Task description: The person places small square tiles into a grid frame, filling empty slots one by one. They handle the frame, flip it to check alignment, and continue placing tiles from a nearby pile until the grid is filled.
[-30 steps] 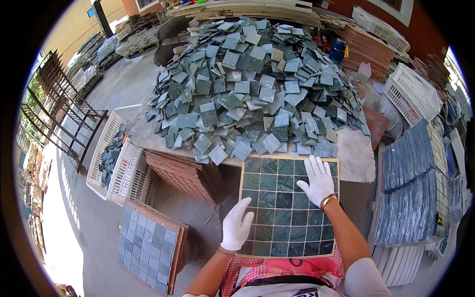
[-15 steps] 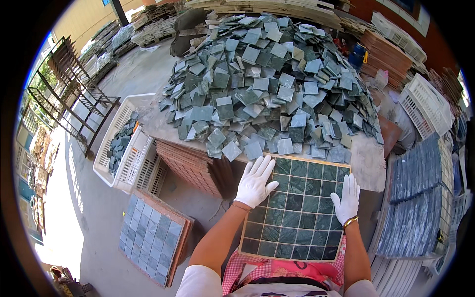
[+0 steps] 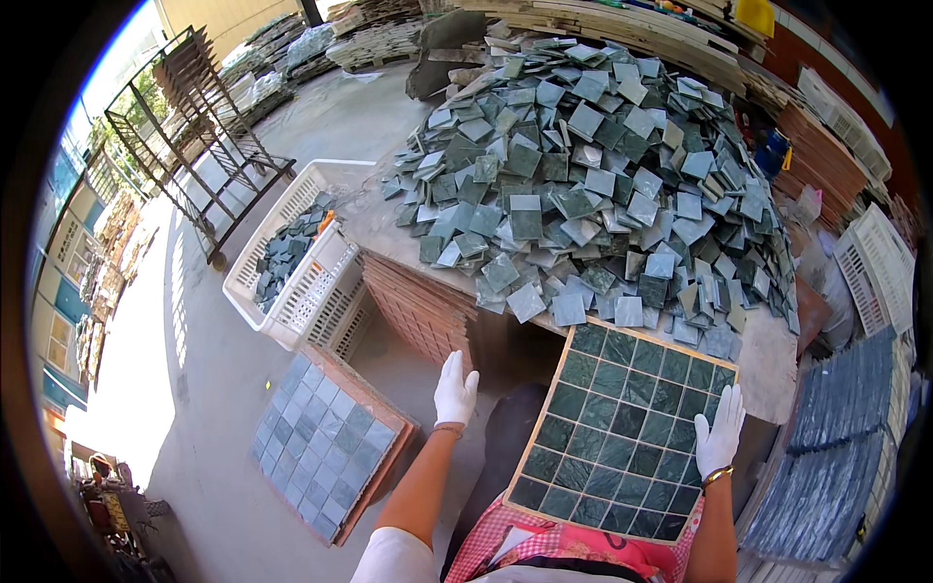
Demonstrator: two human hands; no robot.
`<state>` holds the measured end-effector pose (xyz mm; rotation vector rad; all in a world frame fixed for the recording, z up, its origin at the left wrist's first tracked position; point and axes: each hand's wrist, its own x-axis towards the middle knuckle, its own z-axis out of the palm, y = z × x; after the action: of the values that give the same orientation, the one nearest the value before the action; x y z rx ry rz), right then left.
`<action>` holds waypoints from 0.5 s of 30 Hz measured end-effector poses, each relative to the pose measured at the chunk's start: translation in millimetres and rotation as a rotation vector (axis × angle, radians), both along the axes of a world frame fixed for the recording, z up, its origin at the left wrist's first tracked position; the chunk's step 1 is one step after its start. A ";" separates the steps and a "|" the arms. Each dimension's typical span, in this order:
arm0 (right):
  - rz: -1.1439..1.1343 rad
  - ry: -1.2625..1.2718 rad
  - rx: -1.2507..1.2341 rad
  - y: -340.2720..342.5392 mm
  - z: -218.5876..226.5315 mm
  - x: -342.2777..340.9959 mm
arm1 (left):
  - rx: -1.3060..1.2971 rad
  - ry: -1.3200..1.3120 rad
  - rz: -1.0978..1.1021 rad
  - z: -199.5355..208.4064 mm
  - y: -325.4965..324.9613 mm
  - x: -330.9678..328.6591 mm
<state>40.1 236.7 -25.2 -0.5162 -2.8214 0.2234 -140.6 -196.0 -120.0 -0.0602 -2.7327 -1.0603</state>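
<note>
A framed tray of dark green square tiles [image 3: 611,424] leans between my lap and the edge of the worktable, its tiles set in a grid with pale gaps. My right hand [image 3: 719,432], in a white glove, rests along the tray's right edge with fingers stretched out. Off the tray to the left, my gloved left hand [image 3: 455,391] hangs in the air with nothing in it, fingers extended. Beyond the tray a big heap of loose green-grey tiles [image 3: 583,175] covers the worktable [image 3: 768,364].
A grid of paler grey tiles [image 3: 316,437] lies on a low stack at the left. Behind it are red-brown boards [image 3: 413,306] and a white crate [image 3: 316,291] holding tile pieces. A metal rack [image 3: 199,146] stands farther back. Bundled tile strips [image 3: 826,437] are stacked at the right.
My left hand has come off the tray's left part and moved left, away from it. The right hand stays at the tray's right edge. The view has turned left.
</note>
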 end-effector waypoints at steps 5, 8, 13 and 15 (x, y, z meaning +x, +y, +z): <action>0.021 0.024 0.032 1.3 -4.9 1.4 | -0.557 -0.003 -0.009 -15.5 -3.4 -47.9; 0.017 0.042 0.033 1.0 -4.9 1.2 | -0.747 0.003 -0.052 -14.4 1.9 -51.0; 0.004 0.037 0.043 -1.9 -4.9 0.6 | -0.857 0.076 -0.037 -22.4 -7.0 -39.8; -0.005 0.027 0.047 -1.4 -4.8 1.7 | -0.874 0.106 -0.096 -14.6 -11.5 -40.4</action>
<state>41.7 235.3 -29.9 -0.5056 -2.7922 0.1619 -181.0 -207.4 -134.6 -0.3639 -2.8782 0.1856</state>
